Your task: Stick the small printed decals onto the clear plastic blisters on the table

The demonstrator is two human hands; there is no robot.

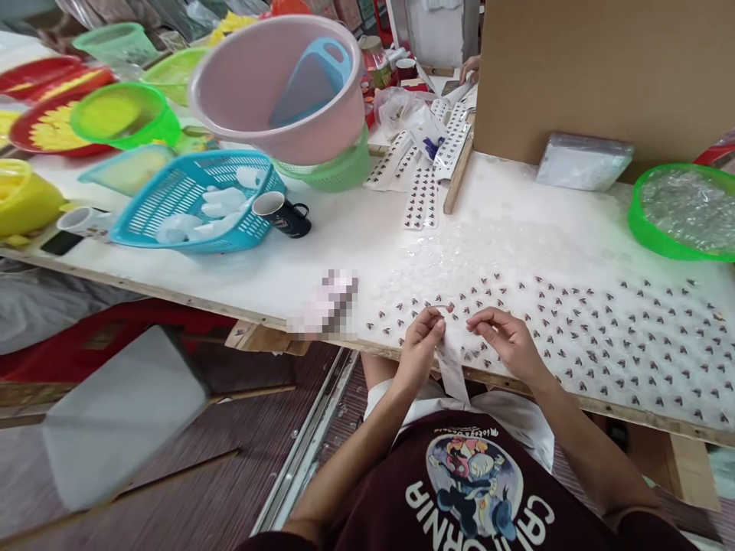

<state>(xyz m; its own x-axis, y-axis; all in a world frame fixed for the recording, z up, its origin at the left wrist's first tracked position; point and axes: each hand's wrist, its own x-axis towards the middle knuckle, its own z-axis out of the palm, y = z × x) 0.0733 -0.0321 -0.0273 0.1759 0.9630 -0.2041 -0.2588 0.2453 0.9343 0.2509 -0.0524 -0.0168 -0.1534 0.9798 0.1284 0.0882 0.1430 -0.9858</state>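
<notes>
In the head view, my left grip [423, 335] pinches a pale strip [453, 373] hanging past the edge of the counter [218, 285]; my right grip [498, 334], fingertips nearly meeting, hovers beside scattered dark-marked pieces [609, 346], its contents beyond my telling.

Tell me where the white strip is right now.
In the head view, the white strip hangs from the left hand, below and right of centre, crossing the table edge, with the right hand to its right.
</notes>
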